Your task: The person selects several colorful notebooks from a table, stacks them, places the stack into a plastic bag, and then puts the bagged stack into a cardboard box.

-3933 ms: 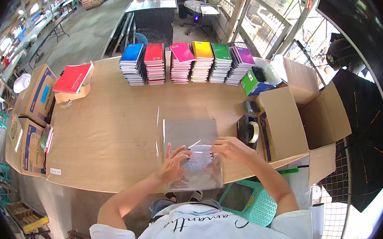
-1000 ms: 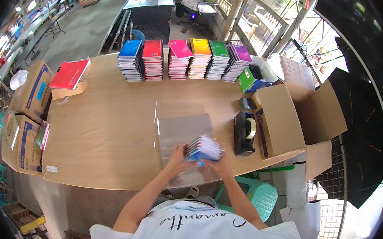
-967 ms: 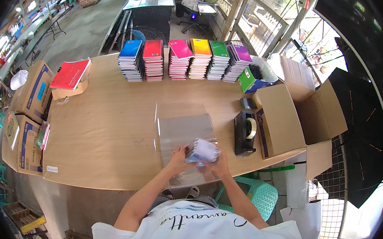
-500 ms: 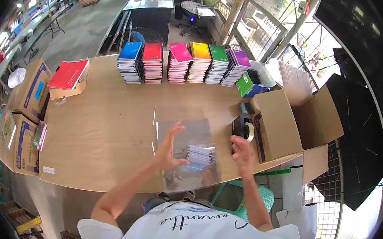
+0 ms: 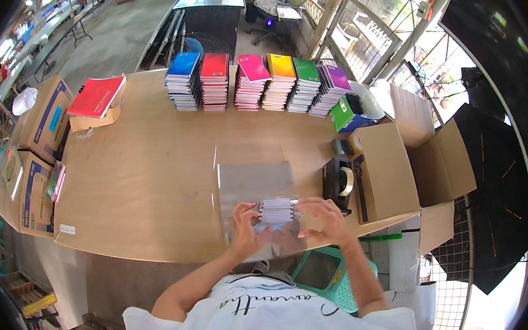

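Mid-bagging by the look of it. Small stack of notebooks (image 5: 277, 211) sitting on the clear plastic bags (image 5: 256, 187) at the near edge of the wooden table (image 5: 147, 174), just left of the black tape dispenser (image 5: 339, 184). Left hand (image 5: 244, 223) clamped on the stack's left end, right hand (image 5: 325, 221) cupped at its right end, fingers curled in close, so a snug two-handed hold squeezing the bundle together. Can't tell whether the stack is already inside a bag or just lying on top, plastic too see-through from the head view.

Next move probably calls for keeping the edges squared, getting the bag's open flap folded over without letting the pile fan out, then a reach right to the tape dispenser.

Beyond the dispenser toward the far side: row of coloured notebook stacks (image 5: 257, 82). Right of it, an open cardboard box (image 5: 388, 167).
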Demonstrator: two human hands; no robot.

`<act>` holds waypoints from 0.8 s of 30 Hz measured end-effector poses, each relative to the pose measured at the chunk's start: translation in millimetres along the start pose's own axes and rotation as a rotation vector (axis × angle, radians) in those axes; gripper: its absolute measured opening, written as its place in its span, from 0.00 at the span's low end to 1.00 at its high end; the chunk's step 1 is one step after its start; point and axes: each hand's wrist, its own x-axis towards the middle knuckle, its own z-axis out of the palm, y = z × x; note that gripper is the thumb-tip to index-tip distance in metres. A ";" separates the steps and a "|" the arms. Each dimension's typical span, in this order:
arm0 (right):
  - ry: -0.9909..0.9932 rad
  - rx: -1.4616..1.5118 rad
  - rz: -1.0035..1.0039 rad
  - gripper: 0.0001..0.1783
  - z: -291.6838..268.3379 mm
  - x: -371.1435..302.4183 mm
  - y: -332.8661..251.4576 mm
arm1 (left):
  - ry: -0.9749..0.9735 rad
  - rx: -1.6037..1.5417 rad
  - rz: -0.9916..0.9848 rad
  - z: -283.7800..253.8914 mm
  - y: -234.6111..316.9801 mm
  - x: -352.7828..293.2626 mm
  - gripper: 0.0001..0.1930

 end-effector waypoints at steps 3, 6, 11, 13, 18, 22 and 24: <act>-0.454 -0.205 -0.090 0.20 -20.6 26.4 2.1 | -0.313 0.095 0.019 -22.7 12.7 11.8 0.27; -0.597 -0.243 -0.079 0.13 -8.6 35.0 32.7 | -0.486 0.006 0.216 -38.3 5.9 34.0 0.28; -0.431 -0.205 -0.341 0.13 16.4 50.6 40.1 | -0.953 0.437 0.418 -63.3 32.3 85.0 0.39; -0.266 -0.205 -0.371 0.14 27.4 54.6 37.8 | -1.010 0.441 0.399 -62.6 33.2 88.2 0.41; -0.007 0.504 0.061 0.43 77.8 28.4 62.4 | -0.952 0.441 0.344 -55.1 27.1 73.1 0.34; 0.008 1.008 0.408 0.64 96.0 17.9 65.6 | -0.501 0.245 0.334 -26.5 -0.4 51.7 0.27; -0.010 1.006 0.418 0.66 98.5 18.0 74.1 | -0.327 -0.033 0.183 -19.2 -2.3 55.8 0.23</act>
